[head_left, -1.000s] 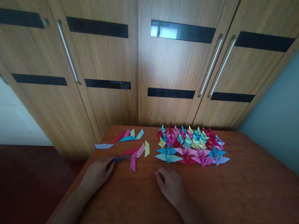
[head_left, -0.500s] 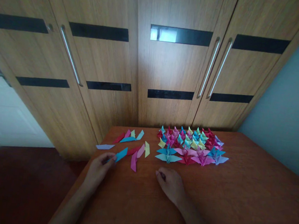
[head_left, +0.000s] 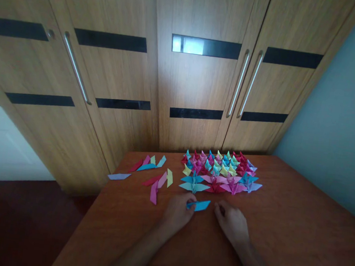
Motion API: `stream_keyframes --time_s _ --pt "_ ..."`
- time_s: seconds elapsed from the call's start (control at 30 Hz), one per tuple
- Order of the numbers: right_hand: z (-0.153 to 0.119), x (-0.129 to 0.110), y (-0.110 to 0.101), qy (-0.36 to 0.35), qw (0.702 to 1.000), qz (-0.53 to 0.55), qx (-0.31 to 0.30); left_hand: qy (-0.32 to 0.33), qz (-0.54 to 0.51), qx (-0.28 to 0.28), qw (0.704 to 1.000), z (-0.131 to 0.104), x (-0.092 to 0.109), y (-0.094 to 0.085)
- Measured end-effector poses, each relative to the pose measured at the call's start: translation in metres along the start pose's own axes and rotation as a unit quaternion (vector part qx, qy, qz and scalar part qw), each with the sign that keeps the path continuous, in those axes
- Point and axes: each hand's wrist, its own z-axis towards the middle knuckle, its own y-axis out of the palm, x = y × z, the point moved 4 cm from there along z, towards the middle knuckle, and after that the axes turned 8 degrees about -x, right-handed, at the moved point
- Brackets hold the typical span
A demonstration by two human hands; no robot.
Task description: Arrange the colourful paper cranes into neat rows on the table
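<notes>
A folded blue paper piece [head_left: 202, 206] is pinched in my left hand [head_left: 179, 211], near the middle of the table. To its right my right hand [head_left: 233, 223] rests on the wood with curled fingers; whether anything is inside them is too small to tell. Behind both hands stand rows of colourful folded paper cranes [head_left: 216, 169], with a light teal crane [head_left: 194, 187] closest to my left hand. Several flat folded strips lie to the left, among them a magenta strip [head_left: 154, 192], a yellow strip [head_left: 169, 178] and a lavender strip [head_left: 118, 176].
The reddish-brown table [head_left: 307, 223] backs against a wooden wardrobe [head_left: 190, 132] with metal handles. A blue-grey wall [head_left: 338, 137] rises on the right. The table's left edge drops to a dark red floor [head_left: 29, 219].
My left hand has moved right with the blue piece, away from the strips and close to my right hand. My right hand has shifted slightly right. The view has turned a little.
</notes>
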Motion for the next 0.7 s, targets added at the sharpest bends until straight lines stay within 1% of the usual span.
stream_keyframes --time_s 0.07,0.13,0.23,0.3,0.37,0.47,0.57,0.7 --pt "0.0 0.004 -0.001 0.003 1.0 -0.011 -0.003 0.01 0.057 0.008 0.998 0.004 0.003 0.003" --pt "0.001 0.004 0.0 -0.002 1.0 -0.018 -0.005 0.022 0.119 0.028 0.992 0.001 0.007 0.0" --pt "0.002 0.003 0.002 -0.005 1.0 -0.014 -0.009 0.06 0.199 0.04 0.977 -0.012 0.017 -0.002" --pt "0.002 0.004 0.003 -0.006 1.0 -0.004 -0.012 0.092 0.234 0.021 0.968 -0.023 0.024 0.003" --pt "0.002 0.005 0.002 -0.009 1.0 0.003 -0.01 0.113 0.248 -0.012 0.962 -0.033 0.029 0.011" --pt "0.002 0.006 0.002 -0.013 1.0 0.013 -0.009 0.113 0.241 -0.056 0.962 -0.041 0.032 0.023" --pt "0.002 0.006 0.003 -0.017 0.999 0.022 -0.017 0.105 0.228 -0.078 0.965 -0.04 0.034 0.028" --pt "0.001 0.007 0.003 -0.017 0.999 0.025 -0.019 0.101 0.219 -0.092 0.966 -0.031 0.036 0.03"
